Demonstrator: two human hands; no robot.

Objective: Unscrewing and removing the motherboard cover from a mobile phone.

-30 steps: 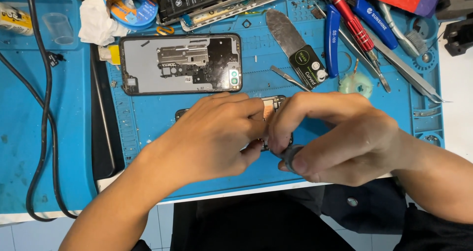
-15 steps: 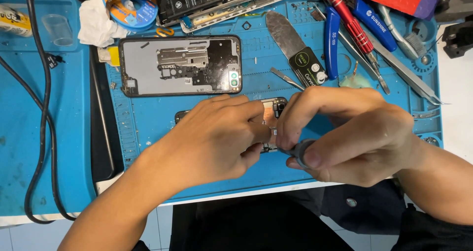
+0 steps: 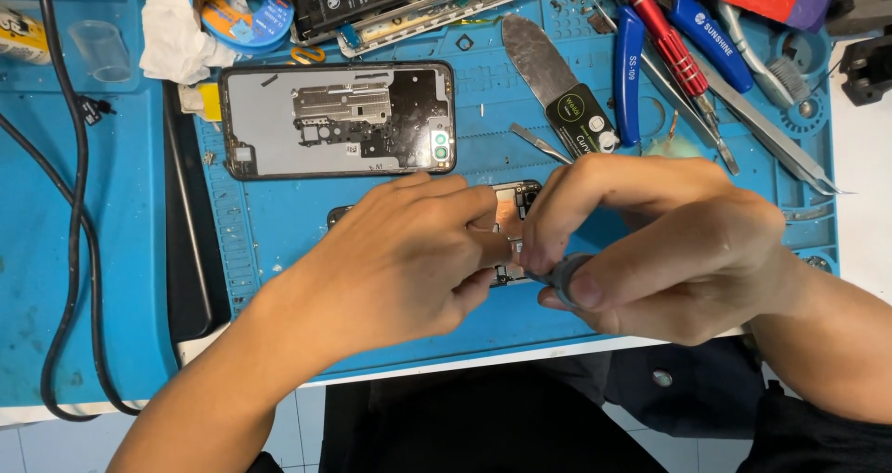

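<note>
The right hand (image 3: 669, 241) is pinching a grey tool (image 3: 556, 276) in a closed grip, tip on the opened phone body (image 3: 513, 215). The left hand (image 3: 400, 250) is pressing flat on that body, steadying it on the blue mat (image 3: 279, 222). Disassembly appears well advanced: the removed back housing (image 3: 336, 120) is lying beyond.

White bench (image 3: 869, 222) covered by blue repair mat (image 3: 279, 231). On mat: open phone shell (image 3: 339, 120), small circuit board (image 3: 516, 208), metal spudger (image 3: 557, 73), red screwdriver (image 3: 664, 32), tweezers (image 3: 771, 138), tape roll (image 3: 240, 6), black cable (image 3: 70, 241).
</note>
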